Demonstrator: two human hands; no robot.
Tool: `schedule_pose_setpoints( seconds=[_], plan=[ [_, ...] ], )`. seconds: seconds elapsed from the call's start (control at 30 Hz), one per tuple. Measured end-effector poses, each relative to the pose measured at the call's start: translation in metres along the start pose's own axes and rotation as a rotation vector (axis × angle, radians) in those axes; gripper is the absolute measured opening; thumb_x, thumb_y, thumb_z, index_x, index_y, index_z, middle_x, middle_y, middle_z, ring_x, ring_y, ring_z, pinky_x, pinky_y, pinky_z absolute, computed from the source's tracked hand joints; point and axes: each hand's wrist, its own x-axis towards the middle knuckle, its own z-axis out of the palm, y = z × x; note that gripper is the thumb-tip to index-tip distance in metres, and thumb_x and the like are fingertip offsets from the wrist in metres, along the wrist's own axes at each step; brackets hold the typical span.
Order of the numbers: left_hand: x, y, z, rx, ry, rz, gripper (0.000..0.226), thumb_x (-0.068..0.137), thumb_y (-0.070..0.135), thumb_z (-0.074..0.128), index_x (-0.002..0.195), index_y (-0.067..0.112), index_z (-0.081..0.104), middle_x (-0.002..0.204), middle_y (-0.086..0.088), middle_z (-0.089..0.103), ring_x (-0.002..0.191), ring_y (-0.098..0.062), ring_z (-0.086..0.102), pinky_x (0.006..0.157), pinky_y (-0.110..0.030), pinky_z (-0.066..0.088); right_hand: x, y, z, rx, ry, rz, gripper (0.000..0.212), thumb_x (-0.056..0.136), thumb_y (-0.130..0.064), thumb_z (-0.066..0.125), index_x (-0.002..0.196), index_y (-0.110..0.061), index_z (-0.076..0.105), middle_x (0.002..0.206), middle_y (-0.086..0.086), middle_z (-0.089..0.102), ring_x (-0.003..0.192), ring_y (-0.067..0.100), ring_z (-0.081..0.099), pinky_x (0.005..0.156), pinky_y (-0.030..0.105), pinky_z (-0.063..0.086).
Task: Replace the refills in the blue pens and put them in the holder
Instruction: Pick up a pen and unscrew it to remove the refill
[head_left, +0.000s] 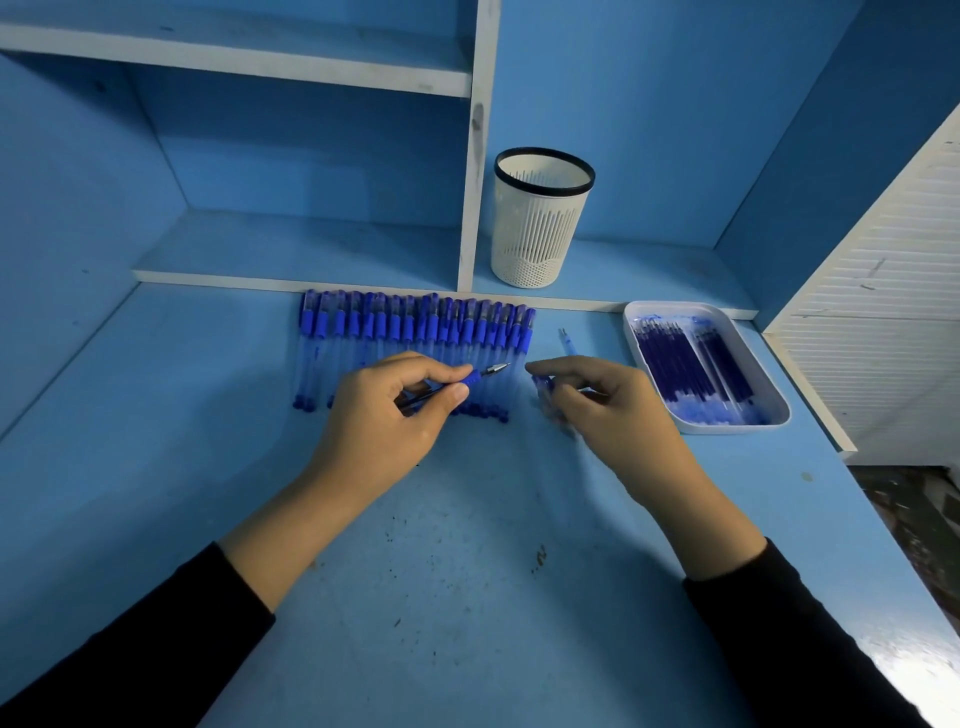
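Your left hand (384, 415) covers the lower middle of the pen row (415, 327) and most of the pen (471, 378) it pinches, leaving only grip and tip. Under the fingers of your right hand (608, 410) sits a blurred piece (545, 395), blue and clear, too smeared to name or to tell whether it is gripped. The refills (685, 364) in the tray (727, 429) are too fine to count.

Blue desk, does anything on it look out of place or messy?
One thin blue pen part lies alone between the row of capped blue pens and the white plastic tray. Dark specks mark the blue desk near the front.
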Motion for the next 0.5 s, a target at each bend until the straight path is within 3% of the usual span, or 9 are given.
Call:
schedule_pose_setpoints(
  seconds=[0.07, 0.17, 0.3, 0.5],
  plan=[
    [0.0, 0.002, 0.0, -0.024, 0.001, -0.02, 0.016, 0.085, 0.009, 0.074, 0.099, 0.017, 0.076, 0.091, 0.009, 0.074, 0.08, -0.009, 0.069, 0.073, -0.017, 0.054, 0.0, -0.003, 0.001, 0.283, -0.002, 0.039, 0.025, 0.089, 0.005, 0.056, 0.094, -0.013, 0.072, 0.068, 0.003, 0.064, 0.068, 0.019, 0.064, 0.074, 0.029, 0.055],
    [-0.001, 0.004, 0.001, -0.069, 0.004, -0.062, 0.016, 0.085, 0.009, 0.074, 0.097, 0.02, 0.076, 0.087, 0.007, 0.074, 0.075, -0.01, 0.067, 0.07, -0.017, 0.053, 0.001, -0.005, 0.004, 0.53, 0.057, 0.035, 0.016, 0.087, 0.005, 0.063, 0.097, -0.006, 0.069, 0.08, 0.015, 0.069, 0.078, 0.024, 0.069, 0.073, 0.028, 0.057],
    [-0.002, 0.005, 0.002, -0.107, -0.006, -0.087, 0.018, 0.085, 0.011, 0.075, 0.096, 0.024, 0.076, 0.086, 0.007, 0.074, 0.075, -0.014, 0.067, 0.071, -0.02, 0.055, -0.002, -0.006, 0.007, 0.587, 0.149, -0.061, 0.016, 0.084, 0.002, 0.068, 0.097, -0.007, 0.067, 0.081, 0.013, 0.07, 0.082, 0.022, 0.068, 0.075, 0.028, 0.055],
    [-0.002, 0.004, 0.004, -0.12, -0.015, -0.075, 0.017, 0.085, 0.012, 0.075, 0.097, 0.024, 0.076, 0.084, 0.011, 0.073, 0.071, -0.009, 0.065, 0.068, -0.016, 0.051, -0.007, -0.01, 0.012, 0.546, 0.137, -0.137, 0.017, 0.082, 0.004, 0.069, 0.097, -0.005, 0.067, 0.082, 0.005, 0.072, 0.077, 0.017, 0.068, 0.084, 0.037, 0.058]
  ],
)
